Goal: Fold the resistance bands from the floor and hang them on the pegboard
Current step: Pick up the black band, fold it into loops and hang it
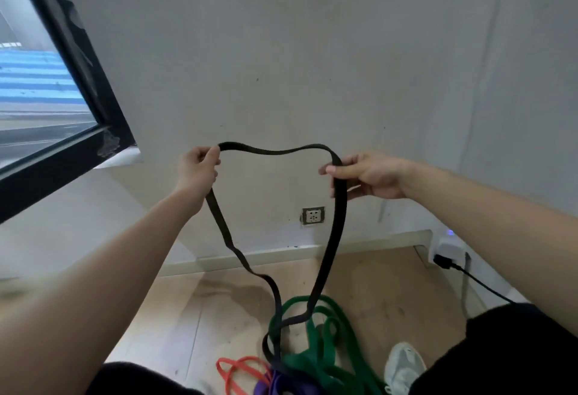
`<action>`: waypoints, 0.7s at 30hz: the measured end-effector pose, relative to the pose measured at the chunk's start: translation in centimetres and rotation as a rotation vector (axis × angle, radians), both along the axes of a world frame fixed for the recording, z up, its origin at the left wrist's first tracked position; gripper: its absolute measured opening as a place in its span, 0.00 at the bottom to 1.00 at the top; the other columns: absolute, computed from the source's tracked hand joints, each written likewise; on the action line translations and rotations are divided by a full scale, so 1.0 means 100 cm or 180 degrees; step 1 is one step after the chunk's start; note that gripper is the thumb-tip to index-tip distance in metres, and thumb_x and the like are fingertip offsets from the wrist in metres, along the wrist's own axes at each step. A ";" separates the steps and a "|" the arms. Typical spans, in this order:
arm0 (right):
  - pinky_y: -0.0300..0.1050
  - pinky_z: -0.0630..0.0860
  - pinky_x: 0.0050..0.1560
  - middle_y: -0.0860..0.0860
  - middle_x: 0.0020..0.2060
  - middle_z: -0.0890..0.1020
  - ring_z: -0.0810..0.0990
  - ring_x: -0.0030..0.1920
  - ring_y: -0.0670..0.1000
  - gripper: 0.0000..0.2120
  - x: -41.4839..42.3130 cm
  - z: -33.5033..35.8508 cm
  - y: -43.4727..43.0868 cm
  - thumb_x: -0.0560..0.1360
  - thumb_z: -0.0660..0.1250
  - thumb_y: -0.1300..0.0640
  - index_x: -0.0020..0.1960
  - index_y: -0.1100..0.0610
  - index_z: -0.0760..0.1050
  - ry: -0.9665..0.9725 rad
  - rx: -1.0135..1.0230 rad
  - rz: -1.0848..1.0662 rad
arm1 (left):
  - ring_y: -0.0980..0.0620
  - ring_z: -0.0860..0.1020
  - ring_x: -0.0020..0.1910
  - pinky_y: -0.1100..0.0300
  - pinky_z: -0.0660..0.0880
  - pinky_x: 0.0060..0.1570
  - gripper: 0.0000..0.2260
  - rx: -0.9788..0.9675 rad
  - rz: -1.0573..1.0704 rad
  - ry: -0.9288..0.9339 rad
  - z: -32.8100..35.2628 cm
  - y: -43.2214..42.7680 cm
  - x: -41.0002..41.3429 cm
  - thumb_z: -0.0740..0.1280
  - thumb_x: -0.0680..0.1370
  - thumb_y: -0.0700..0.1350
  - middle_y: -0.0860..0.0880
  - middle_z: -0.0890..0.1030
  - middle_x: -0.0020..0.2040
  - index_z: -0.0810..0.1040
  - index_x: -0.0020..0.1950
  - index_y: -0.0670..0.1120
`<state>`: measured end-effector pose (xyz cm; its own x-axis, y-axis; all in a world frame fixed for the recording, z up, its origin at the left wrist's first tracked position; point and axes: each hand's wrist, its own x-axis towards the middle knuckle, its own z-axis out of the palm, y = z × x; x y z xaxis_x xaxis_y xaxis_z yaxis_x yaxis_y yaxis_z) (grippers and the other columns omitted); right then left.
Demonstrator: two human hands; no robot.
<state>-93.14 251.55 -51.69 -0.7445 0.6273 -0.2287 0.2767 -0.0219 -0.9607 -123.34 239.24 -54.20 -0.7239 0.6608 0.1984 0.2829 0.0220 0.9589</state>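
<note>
I hold a long black resistance band point(339, 216) up in front of the wall. My left hand point(197, 172) pinches one end of its top span and my right hand point(369, 177) grips the other side. Both sides of the loop hang down to the floor, where its bottom lies across a pile of bands: a wide green band point(325, 354), a thin red band point(237, 372) and a purple band point(272, 383). No pegboard is in view.
A wall socket point(313, 215) sits low on the grey wall behind the band. A black-framed window point(81, 59) is at the left. A plugged-in black cable point(469, 275) runs along the floor at the right. My shoe point(403, 366) stands beside the pile.
</note>
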 end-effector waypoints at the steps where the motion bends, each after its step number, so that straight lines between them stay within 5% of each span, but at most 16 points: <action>1: 0.45 0.82 0.44 0.54 0.40 0.82 0.85 0.43 0.53 0.14 -0.003 0.005 0.007 0.80 0.67 0.58 0.63 0.63 0.78 0.0028 0.0055 -0.0045 | 0.51 0.70 0.31 0.58 0.70 0.35 0.10 -0.0064 -0.0032 -0.0030 -0.007 0.003 -0.004 0.63 0.84 0.48 0.48 0.77 0.43 0.76 0.55 0.42; 10: 0.44 0.80 0.39 0.53 0.32 0.77 0.77 0.33 0.51 0.08 -0.015 -0.043 0.052 0.79 0.68 0.57 0.54 0.62 0.79 -0.0122 0.0179 -0.0182 | 0.50 0.72 0.33 0.58 0.74 0.36 0.09 -0.0889 -0.0260 -0.0135 -0.079 0.011 -0.035 0.65 0.83 0.45 0.43 0.77 0.44 0.78 0.53 0.40; 14: 0.45 0.80 0.44 0.53 0.37 0.79 0.79 0.37 0.51 0.11 -0.016 -0.071 0.057 0.76 0.73 0.59 0.57 0.61 0.79 -0.0840 0.0776 0.0187 | 0.50 0.75 0.36 0.58 0.77 0.41 0.09 -0.1245 -0.0568 -0.0007 -0.087 0.000 -0.041 0.66 0.83 0.46 0.44 0.79 0.45 0.79 0.56 0.40; 18: 0.46 0.79 0.48 0.52 0.37 0.82 0.80 0.38 0.49 0.07 -0.031 -0.070 0.053 0.77 0.72 0.59 0.54 0.59 0.80 -0.0845 0.1452 0.0188 | 0.48 0.82 0.45 0.55 0.79 0.52 0.05 -0.1569 -0.1025 0.0257 -0.088 -0.012 -0.045 0.67 0.82 0.45 0.45 0.83 0.47 0.80 0.53 0.44; 21: 0.40 0.75 0.44 0.50 0.38 0.84 0.81 0.40 0.47 0.05 -0.040 -0.056 0.045 0.78 0.70 0.58 0.53 0.57 0.82 -0.0644 0.2095 0.0130 | 0.50 0.80 0.48 0.61 0.74 0.48 0.05 -0.2081 -0.1430 0.0844 -0.090 -0.024 -0.042 0.66 0.83 0.43 0.46 0.84 0.49 0.81 0.51 0.45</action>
